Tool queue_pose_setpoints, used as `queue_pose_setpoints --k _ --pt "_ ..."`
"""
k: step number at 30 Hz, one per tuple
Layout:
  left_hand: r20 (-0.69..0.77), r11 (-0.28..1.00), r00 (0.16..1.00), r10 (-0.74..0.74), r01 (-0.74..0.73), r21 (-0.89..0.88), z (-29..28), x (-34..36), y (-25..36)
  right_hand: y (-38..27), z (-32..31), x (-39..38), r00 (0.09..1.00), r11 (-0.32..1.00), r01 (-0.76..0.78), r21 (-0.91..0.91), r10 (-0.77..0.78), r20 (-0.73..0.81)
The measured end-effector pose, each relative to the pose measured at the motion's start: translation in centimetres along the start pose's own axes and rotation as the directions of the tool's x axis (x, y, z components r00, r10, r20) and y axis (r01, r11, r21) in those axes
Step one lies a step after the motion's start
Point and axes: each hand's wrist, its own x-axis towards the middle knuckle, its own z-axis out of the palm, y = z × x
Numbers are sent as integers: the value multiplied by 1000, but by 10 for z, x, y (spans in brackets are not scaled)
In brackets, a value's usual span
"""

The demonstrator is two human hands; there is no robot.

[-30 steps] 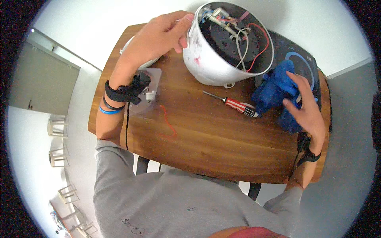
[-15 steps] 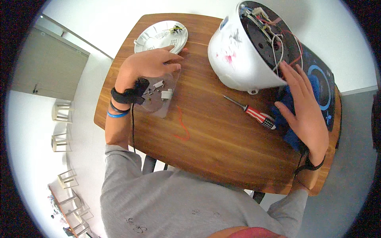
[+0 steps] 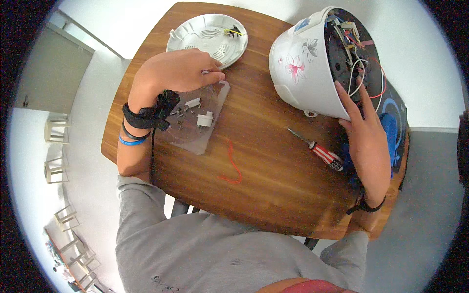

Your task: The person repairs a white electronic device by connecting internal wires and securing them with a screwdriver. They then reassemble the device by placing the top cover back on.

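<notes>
A white rice cooker body (image 3: 303,68) with a flower print lies tipped at the far right, its dark underside and loose wires (image 3: 359,49) facing right. My right hand (image 3: 369,146) grips the lower rim, its fingers reaching over the dark underside and its thumb by the outer shell. At the far left, my left hand (image 3: 181,71) hovers between a round white vented base cover (image 3: 207,31) and a clear plastic sheet (image 3: 195,144). Its fingers are bent, with a gap between them and the thumb; I see nothing held. White plastic pieces (image 3: 205,119) and several screws lie on the sheet.
A screwdriver (image 3: 325,155) with a red, white and dark handle lies left of my right hand. A curved red wire (image 3: 238,171) rests on the wooden table (image 3: 273,195). Blue cloth (image 3: 389,128) and a black cooktop (image 3: 398,110) are at the right edge.
My right hand has moved in onto the rim, and the rice cooker body has turned slightly. My left hand's fingers have bent inward. The whole view has shifted a little.
</notes>
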Motion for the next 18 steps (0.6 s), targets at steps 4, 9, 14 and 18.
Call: queue_pose_setpoints --k 4,9,14,18 --pt "-84 987 986 141 -147 -68 -7 -7 -23 -5 13 24 1000 998 10 -66 -12 -22" --pt "-274 992 956 106 -123 -43 -3 -10 -48 0 17 47 995 994 71 -86 -76 -60" --pt "-149 996 988 37 -48 -72 1 -9 -45 7 21 43 992 995 86 -58 -91 -88" --pt "-119 990 991 66 -79 -114 0 -8 -53 12 25 43 984 990 137 -39 -141 -113"
